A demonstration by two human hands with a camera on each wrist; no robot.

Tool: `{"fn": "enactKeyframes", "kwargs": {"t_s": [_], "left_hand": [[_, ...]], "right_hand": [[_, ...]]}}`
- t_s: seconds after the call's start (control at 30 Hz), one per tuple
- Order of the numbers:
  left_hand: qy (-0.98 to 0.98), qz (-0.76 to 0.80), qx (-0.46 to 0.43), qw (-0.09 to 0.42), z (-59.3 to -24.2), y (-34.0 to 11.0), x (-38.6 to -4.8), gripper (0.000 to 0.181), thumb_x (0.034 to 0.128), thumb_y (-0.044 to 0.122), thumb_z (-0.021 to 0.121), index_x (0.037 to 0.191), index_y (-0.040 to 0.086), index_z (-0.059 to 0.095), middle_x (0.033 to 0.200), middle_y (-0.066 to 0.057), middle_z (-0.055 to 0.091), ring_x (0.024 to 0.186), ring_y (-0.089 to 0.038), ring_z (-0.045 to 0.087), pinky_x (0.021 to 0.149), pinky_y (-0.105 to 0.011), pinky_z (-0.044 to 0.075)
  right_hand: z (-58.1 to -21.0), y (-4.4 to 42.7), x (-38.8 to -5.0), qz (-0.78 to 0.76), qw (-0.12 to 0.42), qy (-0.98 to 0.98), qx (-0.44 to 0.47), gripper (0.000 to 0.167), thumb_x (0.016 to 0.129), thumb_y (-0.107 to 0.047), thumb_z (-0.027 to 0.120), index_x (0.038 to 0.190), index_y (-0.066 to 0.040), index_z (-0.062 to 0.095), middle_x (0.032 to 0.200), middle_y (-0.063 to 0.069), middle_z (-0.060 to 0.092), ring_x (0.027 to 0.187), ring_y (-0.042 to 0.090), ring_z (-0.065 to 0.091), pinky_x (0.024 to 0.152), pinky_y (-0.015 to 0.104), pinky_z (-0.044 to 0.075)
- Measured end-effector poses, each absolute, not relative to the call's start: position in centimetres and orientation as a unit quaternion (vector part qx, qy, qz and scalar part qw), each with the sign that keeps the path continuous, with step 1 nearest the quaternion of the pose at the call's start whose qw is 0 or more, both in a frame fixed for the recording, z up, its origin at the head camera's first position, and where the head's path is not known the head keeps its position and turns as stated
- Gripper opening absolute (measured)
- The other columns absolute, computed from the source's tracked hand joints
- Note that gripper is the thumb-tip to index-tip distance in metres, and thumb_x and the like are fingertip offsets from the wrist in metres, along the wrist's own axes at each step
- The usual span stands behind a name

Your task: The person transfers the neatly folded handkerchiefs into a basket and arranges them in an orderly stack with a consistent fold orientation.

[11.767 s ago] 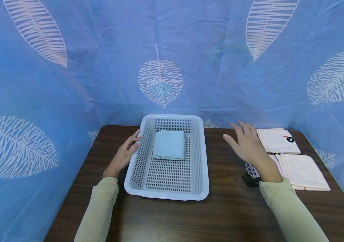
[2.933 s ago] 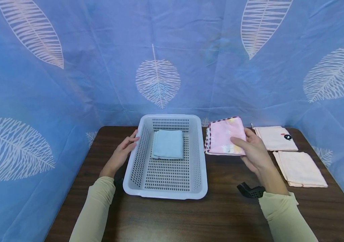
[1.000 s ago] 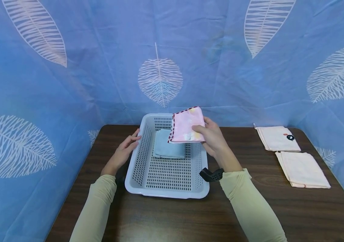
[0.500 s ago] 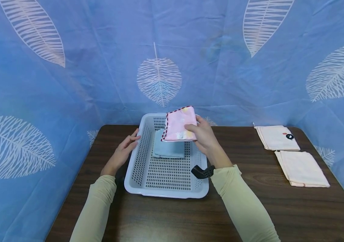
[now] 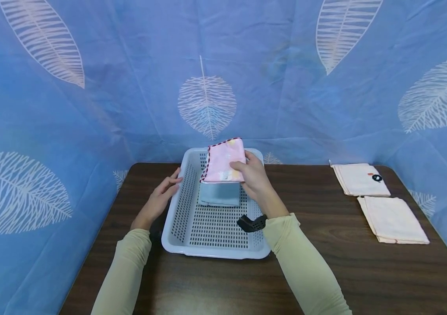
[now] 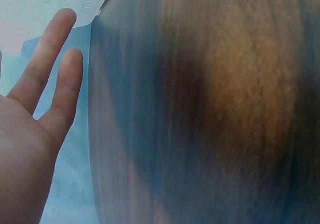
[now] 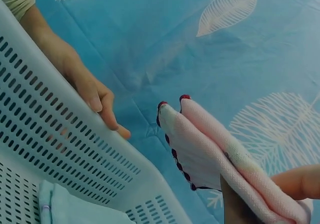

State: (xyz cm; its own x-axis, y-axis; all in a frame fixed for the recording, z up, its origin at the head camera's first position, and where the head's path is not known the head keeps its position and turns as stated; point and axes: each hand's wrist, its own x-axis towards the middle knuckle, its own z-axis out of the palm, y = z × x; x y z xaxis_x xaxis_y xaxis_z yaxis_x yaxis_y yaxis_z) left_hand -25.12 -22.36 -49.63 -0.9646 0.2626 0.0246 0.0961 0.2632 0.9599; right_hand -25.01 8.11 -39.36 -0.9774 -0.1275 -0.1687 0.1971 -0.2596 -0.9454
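One pink cloth [image 5: 223, 162], one light blue cloth [image 5: 219, 195] and two whitish cloths [image 5: 361, 181] make four in all. There are one basket [image 5: 213, 252], one table [image 5: 207, 286], one left hand [image 5: 159, 199] and one right hand [image 5: 256, 178], two sleeves [image 5: 123, 267] and one plainly visible black wrist device [image 5: 252, 224]. In the head view, one blue backdrop [image 5: 255, 96] shows five large leaf prints [image 5: 207, 103] and three small, partly hidden leaf prints [image 5: 423, 204].

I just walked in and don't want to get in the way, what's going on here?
A person's right hand holds a folded pink cloth with a dark-red-and-white edge over a white perforated plastic basket, while the left hand touches its rim. Inside lies a folded pale-blue cloth; two folded off-white cloths lie on the dark brown wood-grained table to the right.
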Motion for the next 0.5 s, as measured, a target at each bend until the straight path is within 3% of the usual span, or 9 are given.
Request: {"fn": "enactKeyframes", "kwargs": {"t_s": [0.5], "left_hand": [[0.796, 0.592, 0.111, 0.062, -49.7, -22.4, -25.4, 0.04, 0.1082, 0.04, 0.047, 0.142, 0.02, 0.053, 0.169, 0.022, 0.017, 0.161, -0.025, 0.016, 0.119, -0.062, 0.033]], "right_hand": [[-39.5, 6.4, -26.2, -0.801, 0.087, 0.591, 0.043, 0.066, 0.101, -0.006, 0.056, 0.16, -0.01, 0.026, 0.15, 0.014, 0.05, 0.134, 0.027, 0.057, 0.111, 0.043, 0.049]]}}
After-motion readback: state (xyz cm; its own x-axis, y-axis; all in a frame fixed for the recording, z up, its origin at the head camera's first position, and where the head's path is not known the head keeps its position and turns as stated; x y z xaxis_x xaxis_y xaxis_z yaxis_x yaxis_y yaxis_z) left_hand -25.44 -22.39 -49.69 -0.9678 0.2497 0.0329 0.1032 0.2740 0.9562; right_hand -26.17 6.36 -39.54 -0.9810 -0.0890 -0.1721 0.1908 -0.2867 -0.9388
